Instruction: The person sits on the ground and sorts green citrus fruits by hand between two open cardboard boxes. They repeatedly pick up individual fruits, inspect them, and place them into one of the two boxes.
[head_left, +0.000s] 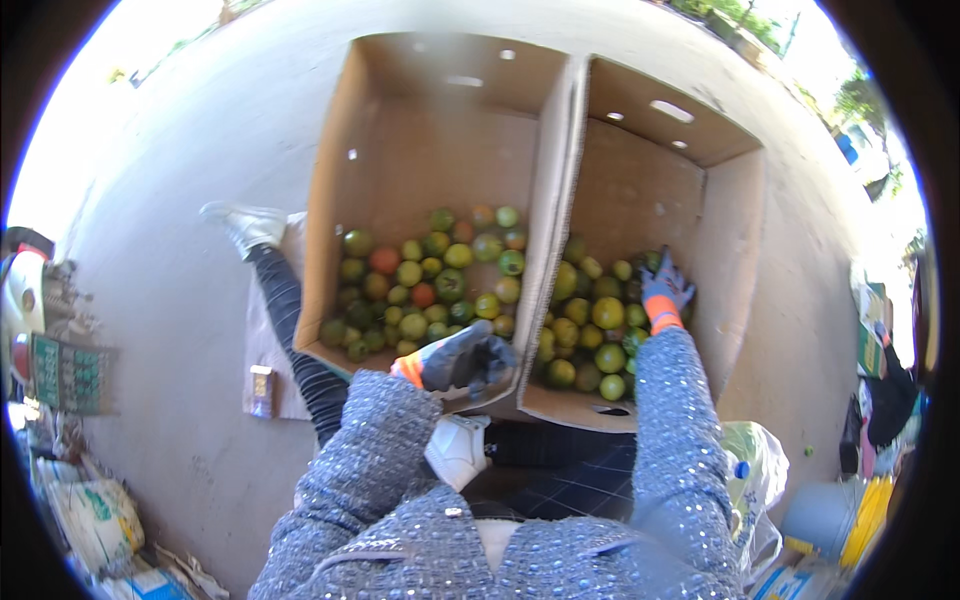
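Observation:
Two cardboard boxes stand side by side before me, the left box (427, 150) and the right box (630, 165). Green, yellowish and a few red tomatoes (409, 274) lie in the near part of the left one. Mostly green tomatoes (607, 313) fill the near part of the right one. My right hand (666, 291), in a grey glove with an orange cuff, reaches among them near the right wall, fingers spread over the fruit. Over the left box's near edge is my left hand (469, 360), gloved alike, its fingers curled; whether they hold anything is hidden.
A clear plastic bag (754, 480) with a blue-capped bottle is beside my right arm. Further right are a grey bucket (821, 517) and another person's dark sleeve (892, 367). Sacks (97, 521) lie at lower left. A small box (262, 390) rests by my left leg.

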